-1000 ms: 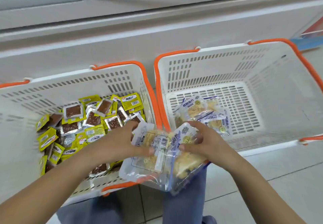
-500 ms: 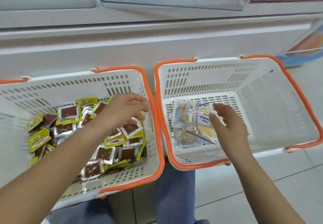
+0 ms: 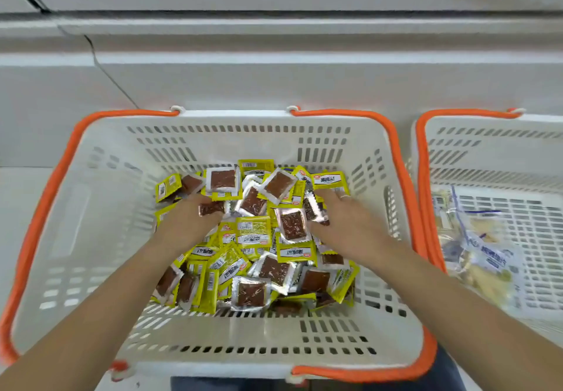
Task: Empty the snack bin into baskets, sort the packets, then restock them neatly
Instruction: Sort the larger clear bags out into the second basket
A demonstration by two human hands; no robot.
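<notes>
A pale cabinet [image 3: 274, 79] fills the back of the view, with a thin dark cable [image 3: 109, 76] running down its front. Against it on the floor sits a white slotted basket [image 3: 91, 207] with orange handles, and a second basket [image 3: 487, 153] of the same kind stands just beside it on the right, cut off by the frame edge. The near basket holds a loose heap of small packets [image 3: 253, 253], some yellow with printed labels, others silver-edged with a brown square showing. The right basket holds a few larger clear bags [image 3: 484, 256] with blue print and pale contents, lying flat on its floor. Both forearms reach into the near basket. The left hand [image 3: 189, 223] and right hand [image 3: 344, 226] are set apart on either side of the heap, palms down, fingers dug in among the packets; whether either grips a packet cannot be told.
</notes>
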